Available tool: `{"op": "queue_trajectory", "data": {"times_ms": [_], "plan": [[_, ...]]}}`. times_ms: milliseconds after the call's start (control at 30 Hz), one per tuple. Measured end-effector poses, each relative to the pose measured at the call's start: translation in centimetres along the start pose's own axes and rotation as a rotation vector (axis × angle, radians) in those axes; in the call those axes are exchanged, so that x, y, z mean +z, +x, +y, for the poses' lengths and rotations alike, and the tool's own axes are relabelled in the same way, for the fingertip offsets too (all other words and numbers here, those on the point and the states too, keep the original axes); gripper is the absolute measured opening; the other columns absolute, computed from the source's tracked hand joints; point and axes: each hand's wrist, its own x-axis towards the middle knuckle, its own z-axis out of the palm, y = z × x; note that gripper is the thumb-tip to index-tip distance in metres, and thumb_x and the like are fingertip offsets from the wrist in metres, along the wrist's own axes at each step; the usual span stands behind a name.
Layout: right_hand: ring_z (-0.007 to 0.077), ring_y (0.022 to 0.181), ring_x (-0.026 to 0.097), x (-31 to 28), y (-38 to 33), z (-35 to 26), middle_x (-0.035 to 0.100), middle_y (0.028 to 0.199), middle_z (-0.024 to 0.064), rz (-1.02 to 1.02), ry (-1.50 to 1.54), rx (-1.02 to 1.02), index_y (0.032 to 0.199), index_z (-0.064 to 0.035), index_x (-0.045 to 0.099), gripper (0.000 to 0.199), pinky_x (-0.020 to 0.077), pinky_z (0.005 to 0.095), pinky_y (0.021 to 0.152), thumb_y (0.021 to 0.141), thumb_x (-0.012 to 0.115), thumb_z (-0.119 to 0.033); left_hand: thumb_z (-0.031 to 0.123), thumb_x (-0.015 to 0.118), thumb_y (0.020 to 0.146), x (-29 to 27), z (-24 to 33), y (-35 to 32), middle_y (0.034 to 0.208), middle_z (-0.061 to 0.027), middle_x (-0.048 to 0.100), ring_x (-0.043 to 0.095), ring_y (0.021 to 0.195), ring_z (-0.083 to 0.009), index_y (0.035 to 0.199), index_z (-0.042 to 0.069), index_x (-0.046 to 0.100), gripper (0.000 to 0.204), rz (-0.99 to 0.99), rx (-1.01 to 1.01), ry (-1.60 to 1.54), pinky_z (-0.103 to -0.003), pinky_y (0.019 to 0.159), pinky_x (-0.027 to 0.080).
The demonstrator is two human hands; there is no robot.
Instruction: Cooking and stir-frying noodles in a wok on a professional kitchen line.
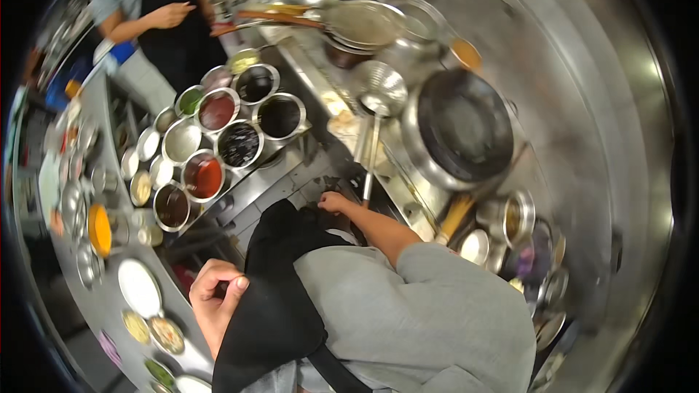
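Note:
My left hand [216, 298] is raised beside my black apron [269, 298], fingers curled in and thumb close to them, with nothing visible in it. My right hand [333, 202] hangs low over the gap between the counters, fingers curled under; what they hold, if anything, is hidden. Just right of it runs the long handle of a perforated metal skimmer [380, 87], whose bowl rests on the stove edge. A large dark wok [466, 127] sits on the stove, farther right. Left of my right hand stand round metal pots of dark sauce [240, 143] and red sauce [203, 177].
A person [171, 22] in a dark apron stands at the far left. Strainers [364, 23] with wooden handles lie at the back. A bamboo brush [456, 217] and metal bowls [513, 217] sit near my right side. White plates [140, 287] line the left counter.

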Motion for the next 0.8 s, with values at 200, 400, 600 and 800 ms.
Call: {"op": "queue_trajectory", "data": {"times_ms": [200,400,600,800], "plan": [[0.0264,0.063,0.066,1.8,-3.7,4.8,0.066,0.076,0.0129,0.086,0.156,0.107,0.097,-0.0048,0.067,0.028,0.0524,0.0388,0.052,0.084,0.066,-0.030,0.001,0.075,0.075,4.0,0.2,4.8,0.074,-0.0046,0.058,0.054,0.070,-0.0143,0.079,-0.001,0.062,0.014,-0.523,0.020,0.057,-0.026,0.067,0.042],[0.0335,0.074,0.068,7.2,-3.5,12.7,0.069,0.081,0.0153,0.331,0.127,-0.039,0.085,-0.0043,0.071,0.031,0.0561,0.0430,0.060,0.080,0.064,-0.034,0.000,0.073,0.076,4.0,0.7,7.7,0.077,-0.0060,0.061,0.058,0.073,-0.0153,0.080,-0.001,0.064,0.010,-0.854,0.057,0.085,-0.026,0.069,0.044],[0.0229,0.053,0.063,8.9,-9.5,12.3,0.064,0.066,0.0119,0.235,0.470,0.244,0.075,-0.0017,0.066,0.031,0.0537,0.0382,0.054,0.081,0.061,-0.032,-0.002,0.070,0.077,0.3,-1.0,9.4,0.074,-0.0029,0.056,0.052,0.071,-0.0125,0.078,0.000,0.057,0.013,-0.675,0.072,-0.124,-0.025,0.067,0.040],[0.0221,0.051,0.062,11.0,-14.6,15.3,0.062,0.067,0.0093,0.377,0.371,0.118,0.089,-0.0042,0.066,0.028,0.0539,0.0356,0.047,0.084,0.058,-0.031,-0.001,0.072,0.077,-2.7,-2.6,10.5,0.073,-0.0016,0.055,0.050,0.070,-0.0096,0.077,0.000,0.056,0.016,-0.727,0.015,-0.124,-0.023,0.066,0.039]]}}
